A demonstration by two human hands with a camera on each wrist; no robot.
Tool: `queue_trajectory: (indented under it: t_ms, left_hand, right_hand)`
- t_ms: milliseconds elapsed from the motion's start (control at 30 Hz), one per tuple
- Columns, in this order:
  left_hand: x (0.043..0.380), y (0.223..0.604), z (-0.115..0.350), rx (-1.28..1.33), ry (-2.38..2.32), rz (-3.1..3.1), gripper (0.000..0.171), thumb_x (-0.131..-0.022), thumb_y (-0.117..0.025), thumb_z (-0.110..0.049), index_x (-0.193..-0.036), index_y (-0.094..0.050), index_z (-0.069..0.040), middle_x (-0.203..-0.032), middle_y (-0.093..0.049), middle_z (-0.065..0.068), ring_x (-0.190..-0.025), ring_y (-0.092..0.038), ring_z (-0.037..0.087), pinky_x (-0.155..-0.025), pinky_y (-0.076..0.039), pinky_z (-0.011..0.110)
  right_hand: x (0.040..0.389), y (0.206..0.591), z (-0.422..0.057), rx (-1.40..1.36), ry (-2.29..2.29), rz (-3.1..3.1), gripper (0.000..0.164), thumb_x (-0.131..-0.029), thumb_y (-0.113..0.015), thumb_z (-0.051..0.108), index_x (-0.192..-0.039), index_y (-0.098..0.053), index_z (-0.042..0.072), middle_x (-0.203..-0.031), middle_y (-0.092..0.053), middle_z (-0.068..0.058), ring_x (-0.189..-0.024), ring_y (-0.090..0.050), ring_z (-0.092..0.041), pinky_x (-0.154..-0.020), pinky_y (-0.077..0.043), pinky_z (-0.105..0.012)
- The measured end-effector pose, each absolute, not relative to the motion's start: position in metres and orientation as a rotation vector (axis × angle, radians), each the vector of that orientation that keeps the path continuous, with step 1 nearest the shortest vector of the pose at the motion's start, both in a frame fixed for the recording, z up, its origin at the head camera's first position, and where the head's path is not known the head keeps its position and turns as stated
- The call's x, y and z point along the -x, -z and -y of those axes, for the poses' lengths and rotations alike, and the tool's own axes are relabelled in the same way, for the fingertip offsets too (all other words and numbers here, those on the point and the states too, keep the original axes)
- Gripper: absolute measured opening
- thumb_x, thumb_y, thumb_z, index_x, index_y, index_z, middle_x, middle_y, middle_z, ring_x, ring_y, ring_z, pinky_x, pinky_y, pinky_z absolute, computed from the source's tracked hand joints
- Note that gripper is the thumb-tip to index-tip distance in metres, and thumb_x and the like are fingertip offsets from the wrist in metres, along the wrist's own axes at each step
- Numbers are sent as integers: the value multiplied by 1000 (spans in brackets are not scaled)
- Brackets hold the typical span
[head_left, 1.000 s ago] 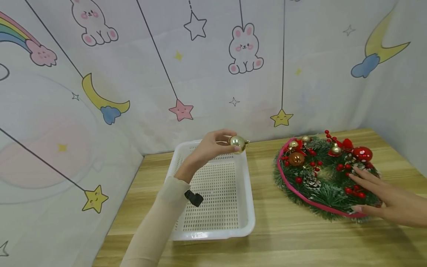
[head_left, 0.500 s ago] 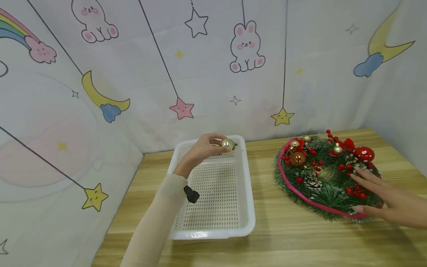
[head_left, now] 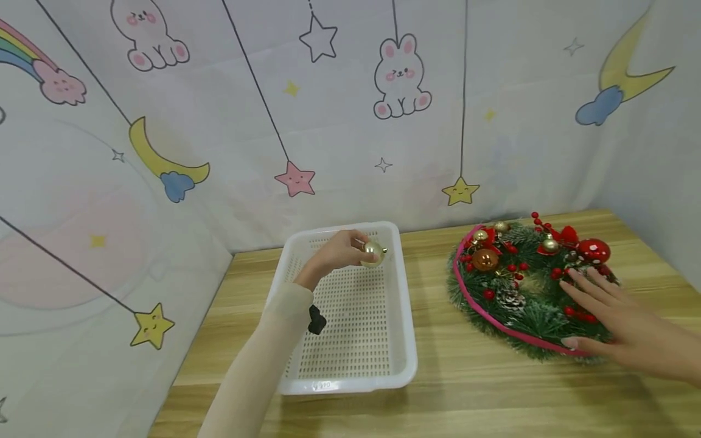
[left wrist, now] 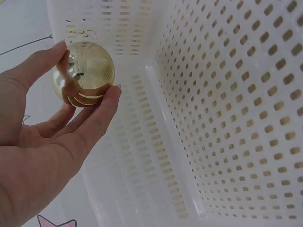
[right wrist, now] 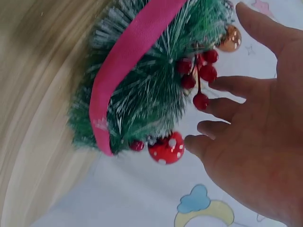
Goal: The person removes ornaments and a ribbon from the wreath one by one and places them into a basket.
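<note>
A shiny gold Christmas bauble [head_left: 373, 254] is held between the thumb and fingertips of my left hand [head_left: 341, 250], over the far part of a white perforated plastic basket [head_left: 408, 340]. In the left wrist view the bauble [left wrist: 87, 71] mirrors the fingers, and its small gold cap shows at the top. My right hand [head_left: 630, 322] spreads, fingers extended, over the near right side of a Christmas wreath [head_left: 542, 319]. Green needles, red berries, a pine cone, gold balls, a spotted red ball and a pink ribbon [right wrist: 102, 94] make up the wreath.
Both the basket and the wreath sit on a wood-grain table [head_left: 460, 395], the wreath to the right. Behind and to the left hangs a pale cloth [head_left: 339, 134] printed with rabbits, stars and moons. A black wrist camera [head_left: 316, 320] sits under the left forearm.
My left hand has carried the bauble left and down, from above the basket's far right corner to inside its outline. The right hand stays at the wreath with little movement.
</note>
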State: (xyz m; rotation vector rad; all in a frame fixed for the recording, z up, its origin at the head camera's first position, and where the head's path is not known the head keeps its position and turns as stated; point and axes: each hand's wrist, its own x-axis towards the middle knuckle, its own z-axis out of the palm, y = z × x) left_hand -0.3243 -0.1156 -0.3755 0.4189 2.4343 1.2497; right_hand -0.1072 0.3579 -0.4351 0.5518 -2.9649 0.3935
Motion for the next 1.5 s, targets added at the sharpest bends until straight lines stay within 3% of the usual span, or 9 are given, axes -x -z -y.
queue_trajectory:
  t_ms: [133,300,533,867,1200,1500]
  left_hand:
    - [324,382,115,-403,-1195,-2462,54,-93,-82,-26,-134,-57,-2,-128,-67,20,-100,-71,24,-103,-58,53]
    - [326,389,113,-404,-1177,-2483,54,-93,-82,-26,-133,-56,-1,-125,-68,20,-97,-70,24,-100,-60,53]
    - [329,404,113,-437,-1082,-2506,40,-93,-82,-28,-122,-70,-4,-108,-70,9,-91,-64,16,-93,-62,44]
    - [331,410,118,-486,-1038,-2549,43,-92,-83,-29,-127,-69,-8,-106,-70,8,-93,-62,17,-77,-54,29]
    - [333,412,119,-443,-980,-2565,60,-93,-82,-35,-141,-62,-5,-123,-70,14,-99,-67,20,-88,-60,36]
    - [329,408,118,-450,-919,-2610,54,-93,-82,-35,-136,-65,-6,-119,-70,11,-105,-64,22,-92,-56,40]
  right_hand:
    - [110,433,-345,-522,-492,3045,99,-97,-74,44,-168,-17,5,-174,-7,-31,-162,8,-49,-124,4,-76]
    - [110,437,-338,-525,-533,3070,98,-97,-72,47,-168,-19,5,-175,-6,-28,-162,1,-50,-126,15,-70]
    - [107,444,-334,-520,-577,3100,98,-95,-74,50,-168,-24,8,-176,-8,-26,-143,-38,-64,-118,6,-82]
    - [115,444,-333,-469,-708,3132,96,-97,-71,51,-167,-24,6,-173,-12,-31,-149,-26,-64,-120,17,-77]
    - [120,437,-331,-481,-741,3131,95,-97,-71,49,-166,-25,4,-172,-15,-33,-147,-26,-66,-119,16,-78]
    - [121,434,-332,-502,-756,3131,93,-98,-72,44,-166,-25,2,-170,-16,-35,-148,-25,-66,-118,12,-81]
